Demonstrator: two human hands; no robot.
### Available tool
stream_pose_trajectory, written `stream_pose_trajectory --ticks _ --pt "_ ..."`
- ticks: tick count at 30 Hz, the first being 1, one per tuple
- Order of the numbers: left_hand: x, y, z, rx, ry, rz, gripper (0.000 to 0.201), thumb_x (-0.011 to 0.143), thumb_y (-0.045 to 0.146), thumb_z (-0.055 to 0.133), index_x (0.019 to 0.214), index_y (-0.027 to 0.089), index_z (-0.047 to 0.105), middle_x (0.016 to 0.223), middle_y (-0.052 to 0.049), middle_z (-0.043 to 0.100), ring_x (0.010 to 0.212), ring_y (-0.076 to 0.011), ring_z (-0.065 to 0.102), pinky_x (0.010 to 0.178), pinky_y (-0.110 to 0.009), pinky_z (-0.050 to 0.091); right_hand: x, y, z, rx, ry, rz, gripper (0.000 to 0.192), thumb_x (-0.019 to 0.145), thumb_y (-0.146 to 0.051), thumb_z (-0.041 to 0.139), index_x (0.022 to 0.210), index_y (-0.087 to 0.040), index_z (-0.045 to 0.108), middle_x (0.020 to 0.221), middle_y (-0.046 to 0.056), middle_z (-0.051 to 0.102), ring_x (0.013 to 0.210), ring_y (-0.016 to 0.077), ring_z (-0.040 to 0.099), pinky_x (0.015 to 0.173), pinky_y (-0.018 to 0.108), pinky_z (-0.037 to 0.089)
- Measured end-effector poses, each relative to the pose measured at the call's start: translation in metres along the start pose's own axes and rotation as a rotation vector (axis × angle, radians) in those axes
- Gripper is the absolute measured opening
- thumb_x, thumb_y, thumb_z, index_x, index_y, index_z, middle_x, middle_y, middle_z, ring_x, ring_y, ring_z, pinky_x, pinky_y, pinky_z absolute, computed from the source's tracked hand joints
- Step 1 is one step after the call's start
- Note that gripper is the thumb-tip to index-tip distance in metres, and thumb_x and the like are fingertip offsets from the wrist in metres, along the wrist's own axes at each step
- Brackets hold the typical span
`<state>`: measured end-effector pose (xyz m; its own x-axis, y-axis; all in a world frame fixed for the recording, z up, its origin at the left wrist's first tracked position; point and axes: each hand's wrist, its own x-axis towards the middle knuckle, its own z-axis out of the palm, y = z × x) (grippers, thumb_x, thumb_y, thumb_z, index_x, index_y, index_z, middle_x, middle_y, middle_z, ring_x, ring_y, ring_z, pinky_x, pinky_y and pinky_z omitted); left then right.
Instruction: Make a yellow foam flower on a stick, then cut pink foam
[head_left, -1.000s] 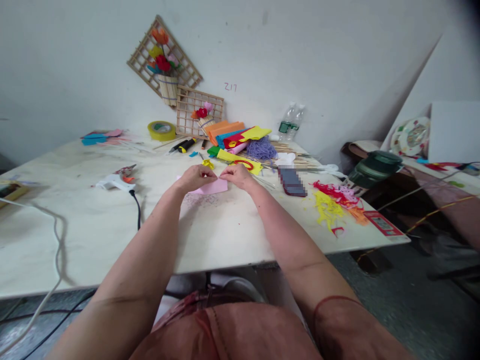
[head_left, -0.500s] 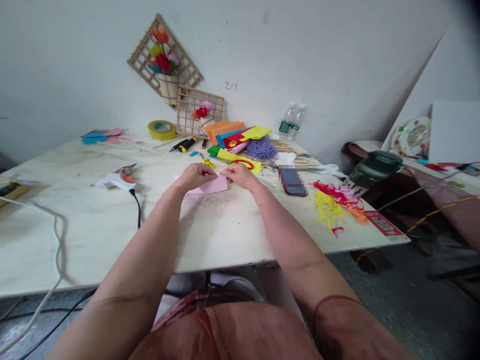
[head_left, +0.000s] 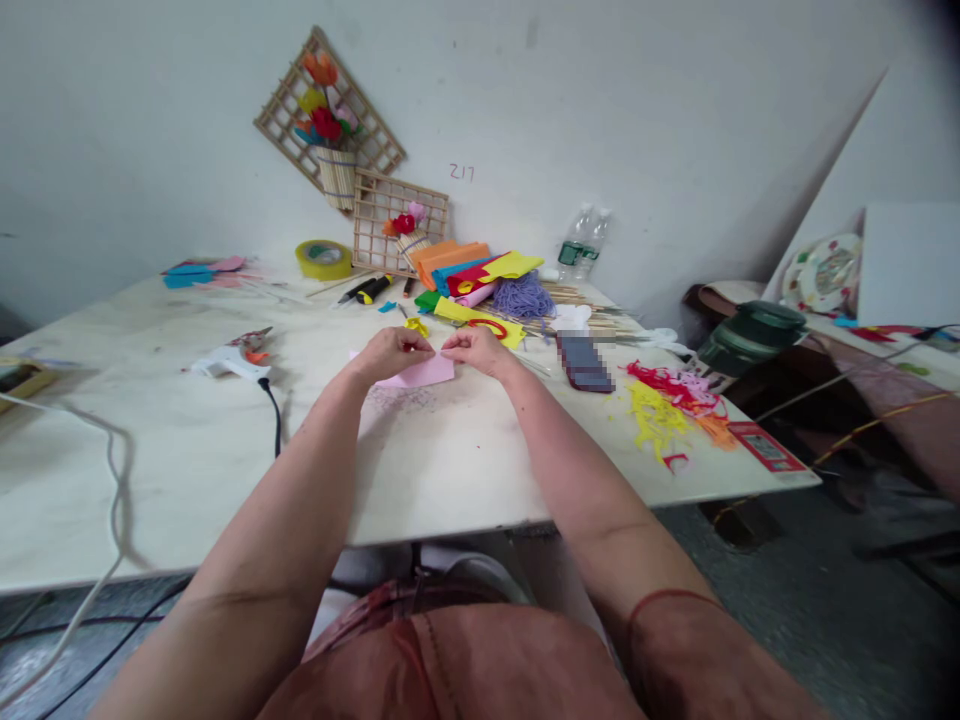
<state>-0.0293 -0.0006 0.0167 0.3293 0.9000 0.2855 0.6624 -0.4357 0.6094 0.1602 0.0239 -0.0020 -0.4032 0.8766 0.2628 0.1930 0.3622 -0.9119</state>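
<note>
A pink sheet point(head_left: 420, 374), felt or paper, is raised slightly above the white table at the middle. My left hand point(head_left: 390, 353) pinches its upper edge with thumb and forefinger. Close beside it, my right hand point(head_left: 477, 352) grips the same sheet near its upper right corner, fingers pressed together. The two hands' fingertips are a short gap apart. Behind them lie a yellow scrap point(head_left: 416, 326) and red-handled scissors point(head_left: 487, 328), partly covered by a yellow strip.
A white glue gun point(head_left: 231, 362) with a black cord lies at left. Felt pieces point(head_left: 457, 265), purple yarn point(head_left: 523, 295) and thin sticks are heaped behind. To the right are a phone point(head_left: 585, 362) and coloured scraps point(head_left: 664, 415). Tape point(head_left: 323, 259) and lattice panels stand at the wall.
The right fingers have shifted very slightly on the pink sheet's edge. Otherwise hands, sheet and table things look the same.
</note>
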Motion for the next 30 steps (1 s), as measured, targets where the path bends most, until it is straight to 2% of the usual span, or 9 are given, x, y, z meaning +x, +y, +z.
stream_pose_trajectory --ticks 7,13,17,25,30 --pt "0.002 -0.0031 0.0016 0.012 0.014 0.044 0.024 0.065 0.037 0.058 0.074 0.018 0.069 0.076 -0.003 0.068 0.069 -0.0152 0.056 0.065 -0.026 0.042 -0.0038 -0.0081 -0.0001 -0.002 0.003 0.098 0.015 0.063 -0.019 0.067 0.075 -0.01 0.065 0.065 0.001 0.062 0.058 0.0077 0.054 0.058 0.019 0.042" --pt "0.004 -0.0062 0.0027 0.024 0.006 0.05 0.024 0.066 0.038 0.058 0.076 0.018 0.07 0.076 -0.003 0.068 0.07 -0.0151 0.056 0.066 -0.026 0.042 -0.0013 -0.0031 -0.0011 -0.037 0.004 0.037 0.011 0.061 -0.021 0.066 0.061 -0.011 0.061 0.057 -0.002 0.057 0.054 0.0079 0.052 0.055 0.019 0.041" --pt "0.0052 -0.0071 0.005 0.028 0.038 0.047 0.029 0.065 0.043 0.061 0.079 0.019 0.071 0.078 -0.004 0.068 0.072 -0.016 0.056 0.065 -0.026 0.041 0.0006 0.0002 -0.0002 -0.045 0.012 -0.013 0.01 0.061 -0.021 0.064 0.06 -0.012 0.06 0.057 -0.002 0.057 0.056 0.0085 0.052 0.057 0.02 0.041" --pt "0.0048 -0.004 0.0053 0.037 0.075 0.075 0.023 0.067 0.038 0.06 0.073 0.018 0.069 0.075 -0.003 0.067 0.071 -0.0153 0.056 0.063 -0.025 0.04 -0.0026 -0.0057 0.001 -0.106 0.02 -0.104 0.012 0.062 -0.023 0.062 0.058 -0.013 0.058 0.056 -0.002 0.054 0.056 0.0085 0.049 0.056 0.019 0.039" --pt "0.0054 -0.0052 0.0058 0.051 0.093 0.096 0.022 0.066 0.037 0.06 0.07 0.017 0.068 0.073 -0.004 0.066 0.072 -0.0162 0.056 0.063 -0.025 0.04 -0.0038 -0.0078 0.0026 -0.101 0.024 -0.101 0.013 0.061 -0.024 0.063 0.059 -0.012 0.058 0.055 -0.002 0.053 0.055 0.0081 0.046 0.056 0.02 0.038"
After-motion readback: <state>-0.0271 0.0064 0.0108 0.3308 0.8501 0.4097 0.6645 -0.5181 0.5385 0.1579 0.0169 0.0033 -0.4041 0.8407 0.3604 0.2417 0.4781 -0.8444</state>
